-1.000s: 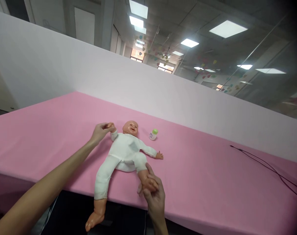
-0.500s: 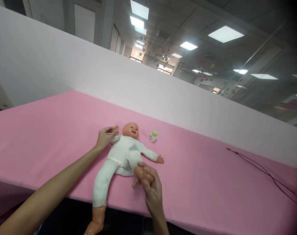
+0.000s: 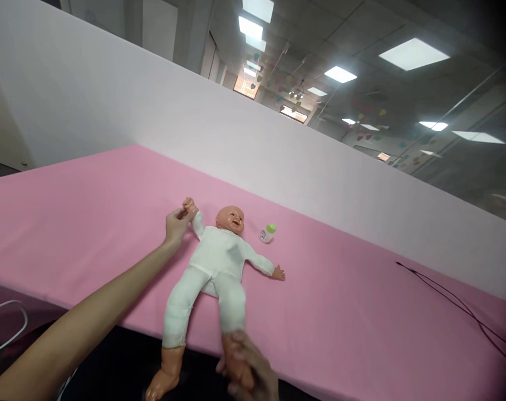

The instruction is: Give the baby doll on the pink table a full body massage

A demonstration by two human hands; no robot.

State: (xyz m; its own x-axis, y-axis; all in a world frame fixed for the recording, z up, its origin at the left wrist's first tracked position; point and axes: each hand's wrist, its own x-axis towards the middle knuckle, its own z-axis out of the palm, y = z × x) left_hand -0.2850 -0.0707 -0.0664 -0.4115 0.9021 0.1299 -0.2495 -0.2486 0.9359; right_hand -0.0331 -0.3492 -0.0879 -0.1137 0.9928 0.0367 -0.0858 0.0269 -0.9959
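A baby doll [image 3: 217, 250] in a white cloth suit lies on its back on the pink-covered table [image 3: 340, 312], head toward the wall. My left hand [image 3: 177, 225] pinches the doll's hand at the end of its raised arm. Around the doll's bare foot, past the table's front edge, my right hand [image 3: 253, 367] is closed, slightly blurred by motion. The doll's other foot hangs over the edge, and its other arm lies stretched out on the cloth. Beside the doll's head is a small toy bottle [image 3: 268, 233] with a green cap.
Behind the table stands a low white partition [image 3: 278, 167]. A thin black cable [image 3: 448, 295] lies across the right side of the cloth. At the lower left, a white cord [image 3: 16, 303] curves below the table edge.
My right hand has drawn the doll's bent leg down and straightened it over the edge. My left hand has moved the doll's arm slightly up and outward. The camera view has shifted somewhat.
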